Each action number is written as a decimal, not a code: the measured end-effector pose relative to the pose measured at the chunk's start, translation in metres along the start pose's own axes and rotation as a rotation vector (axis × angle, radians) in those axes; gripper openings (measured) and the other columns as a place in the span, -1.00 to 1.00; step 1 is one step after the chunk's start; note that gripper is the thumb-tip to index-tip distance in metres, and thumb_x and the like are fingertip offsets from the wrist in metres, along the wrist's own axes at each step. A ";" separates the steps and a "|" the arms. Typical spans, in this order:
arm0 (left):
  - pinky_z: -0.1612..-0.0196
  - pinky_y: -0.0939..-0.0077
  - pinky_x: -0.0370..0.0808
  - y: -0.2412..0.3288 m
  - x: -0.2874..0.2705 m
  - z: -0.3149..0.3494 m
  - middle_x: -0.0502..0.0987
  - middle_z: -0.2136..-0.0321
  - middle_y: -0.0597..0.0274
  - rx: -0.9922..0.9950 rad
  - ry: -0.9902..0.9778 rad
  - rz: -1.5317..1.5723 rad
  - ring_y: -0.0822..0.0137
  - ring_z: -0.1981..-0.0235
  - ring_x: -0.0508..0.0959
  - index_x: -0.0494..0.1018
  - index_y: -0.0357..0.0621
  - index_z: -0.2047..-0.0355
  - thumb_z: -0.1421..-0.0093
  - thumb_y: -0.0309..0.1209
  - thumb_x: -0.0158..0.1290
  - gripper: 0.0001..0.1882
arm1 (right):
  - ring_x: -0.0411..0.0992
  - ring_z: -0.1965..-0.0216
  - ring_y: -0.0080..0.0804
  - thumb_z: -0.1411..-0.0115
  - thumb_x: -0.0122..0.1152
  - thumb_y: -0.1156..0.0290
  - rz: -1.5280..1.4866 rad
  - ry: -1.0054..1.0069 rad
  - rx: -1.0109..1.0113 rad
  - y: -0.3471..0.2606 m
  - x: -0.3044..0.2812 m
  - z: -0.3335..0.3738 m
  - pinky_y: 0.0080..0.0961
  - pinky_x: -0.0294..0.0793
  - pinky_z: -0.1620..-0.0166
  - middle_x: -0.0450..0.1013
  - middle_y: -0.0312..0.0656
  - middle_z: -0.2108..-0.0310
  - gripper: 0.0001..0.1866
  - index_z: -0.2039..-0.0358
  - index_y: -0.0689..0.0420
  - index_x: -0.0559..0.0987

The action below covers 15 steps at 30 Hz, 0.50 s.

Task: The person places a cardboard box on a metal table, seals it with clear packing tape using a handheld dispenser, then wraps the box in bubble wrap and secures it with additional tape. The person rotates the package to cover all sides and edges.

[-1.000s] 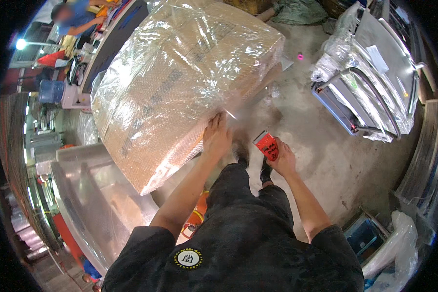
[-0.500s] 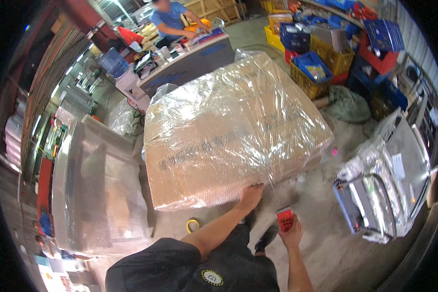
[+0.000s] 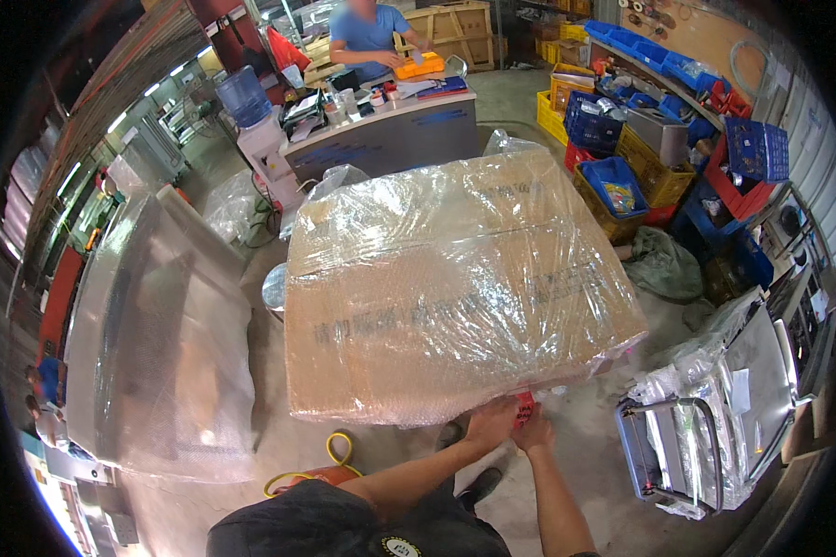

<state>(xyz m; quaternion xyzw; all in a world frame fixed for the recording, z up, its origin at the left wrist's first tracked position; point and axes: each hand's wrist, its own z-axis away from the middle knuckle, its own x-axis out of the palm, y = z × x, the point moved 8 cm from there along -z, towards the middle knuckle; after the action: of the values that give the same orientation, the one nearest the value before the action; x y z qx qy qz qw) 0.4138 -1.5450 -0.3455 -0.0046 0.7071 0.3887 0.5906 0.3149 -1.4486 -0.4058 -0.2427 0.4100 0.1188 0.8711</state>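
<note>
A large carton wrapped in clear bubble wrap (image 3: 455,297) lies in front of me, its near edge facing my body. My left hand (image 3: 492,422) is closed at that near edge, its fingers on the wrap and partly hidden. Close beside it on the right, my right hand (image 3: 533,431) is wrapped round a red hand-held tool (image 3: 524,408). The tool is up against the wrapped edge, and much of it is covered by my fingers.
At left stands another bubble-wrapped bulk (image 3: 167,343). A yellow-handled orange thing (image 3: 342,449) is on the floor beside my left arm. At right are a wheeled trolley (image 3: 687,446) and stacked crates (image 3: 655,167). Beyond the carton, a person (image 3: 367,37) works behind a desk (image 3: 390,139).
My right hand has brought the red tool up and left to the wrapped edge, next to my left hand. My view has shifted, showing more of the far desk and shelves.
</note>
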 end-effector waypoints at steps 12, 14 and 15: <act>-0.39 0.10 0.28 -0.034 0.089 -0.041 0.35 -0.32 -0.22 -0.254 -0.300 0.143 -0.14 -0.36 0.32 0.37 -0.30 -0.27 -0.45 0.05 -0.13 -0.33 | 0.61 0.11 0.05 0.19 0.50 0.14 0.168 -0.111 0.093 0.130 -0.020 0.059 -0.09 0.59 0.07 0.63 0.07 0.13 -0.34 0.02 0.09 0.57; -0.37 0.16 0.29 -0.027 0.083 -0.012 0.36 -0.34 -0.13 -0.284 -0.270 0.009 -0.06 -0.38 0.32 0.37 -0.27 -0.28 -0.44 0.08 -0.10 -0.31 | 0.57 0.04 0.13 0.18 0.49 0.17 -0.133 0.057 0.034 0.139 -0.021 0.105 -0.05 0.57 -0.01 0.60 0.10 0.08 -0.18 -0.16 0.07 0.43; -0.35 0.19 0.30 -0.022 0.086 0.004 0.38 -0.32 -0.10 -0.300 -0.386 0.240 0.01 -0.35 0.35 0.37 -0.26 -0.28 -0.43 0.09 -0.08 -0.31 | 0.57 0.04 0.14 0.16 0.48 0.19 -0.207 0.140 -0.039 0.133 -0.020 0.130 -0.04 0.56 -0.01 0.59 0.10 0.07 -0.17 -0.18 0.08 0.42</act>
<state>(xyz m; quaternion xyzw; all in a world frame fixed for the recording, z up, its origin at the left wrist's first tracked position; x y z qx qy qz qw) 0.4013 -1.5196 -0.4293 0.0662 0.5113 0.5502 0.6568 0.3332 -1.2675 -0.3626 -0.3085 0.4403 0.0189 0.8429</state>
